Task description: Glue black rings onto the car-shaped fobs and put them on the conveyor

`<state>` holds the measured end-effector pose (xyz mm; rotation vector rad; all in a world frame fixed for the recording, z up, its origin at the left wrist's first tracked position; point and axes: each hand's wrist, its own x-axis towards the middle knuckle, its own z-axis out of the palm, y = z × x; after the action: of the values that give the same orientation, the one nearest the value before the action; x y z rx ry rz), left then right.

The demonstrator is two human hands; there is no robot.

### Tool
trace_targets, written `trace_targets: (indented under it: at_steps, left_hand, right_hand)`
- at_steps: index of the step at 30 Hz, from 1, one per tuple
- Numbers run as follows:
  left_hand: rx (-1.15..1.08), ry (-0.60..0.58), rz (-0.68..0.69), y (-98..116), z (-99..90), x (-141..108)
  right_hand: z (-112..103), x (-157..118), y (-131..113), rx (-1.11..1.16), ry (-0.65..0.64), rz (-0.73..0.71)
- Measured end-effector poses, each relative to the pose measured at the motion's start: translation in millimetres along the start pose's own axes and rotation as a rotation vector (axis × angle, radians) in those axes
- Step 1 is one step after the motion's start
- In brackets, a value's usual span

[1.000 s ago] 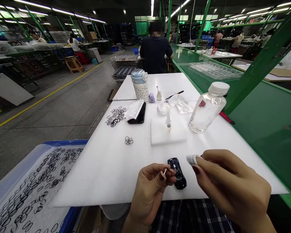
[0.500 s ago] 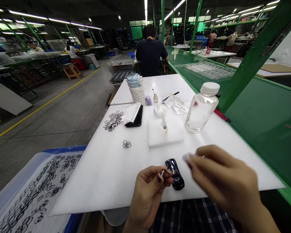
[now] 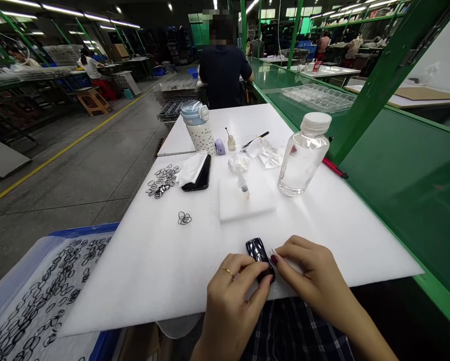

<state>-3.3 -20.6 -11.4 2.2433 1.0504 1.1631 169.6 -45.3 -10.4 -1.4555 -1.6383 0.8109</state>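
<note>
A glossy black toy car (image 3: 255, 246) lies near the front edge of the white foam-topped table. The fingers of my left hand (image 3: 237, 291) are closed on its near end and hide part of it. Whether a small ring is still in those fingers I cannot tell. Just right of the car, my right hand (image 3: 305, 265) pinches a small white wad of cloth or tissue (image 3: 273, 252) between thumb and fingertips. Farther left lie a few thin black rings (image 3: 184, 218) and a larger pile of such rings (image 3: 162, 181).
A syringe (image 3: 243, 184) rests on a white foam block (image 3: 247, 208). Behind stand a clear bottle (image 3: 303, 155), a dotted cup (image 3: 198, 128) and a phone (image 3: 202, 175) under tissue. Left below, a blue-edged tray (image 3: 85, 229) holds many rings. A person (image 3: 225, 70) sits ahead.
My left hand has gone from holding up a small dark ring to gripping the toy car. My right hand has moved left and down, bringing the white wad beside the car. The view has shifted slightly.
</note>
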Motion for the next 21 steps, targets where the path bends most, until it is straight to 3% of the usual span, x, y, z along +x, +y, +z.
trace_targets:
  at_steps: [9,21]
  left_hand:
    - [0.081,-0.039,-0.216,-5.9,-6.3,-3.0]
    - [0.055,-0.08,-0.271,-4.3,-5.5,1.4]
  right_hand:
    - [-8.4,4.8,-3.6,-0.057,-0.094,0.095]
    - [-7.0,7.0,-2.1,-0.073,-0.089,0.105]
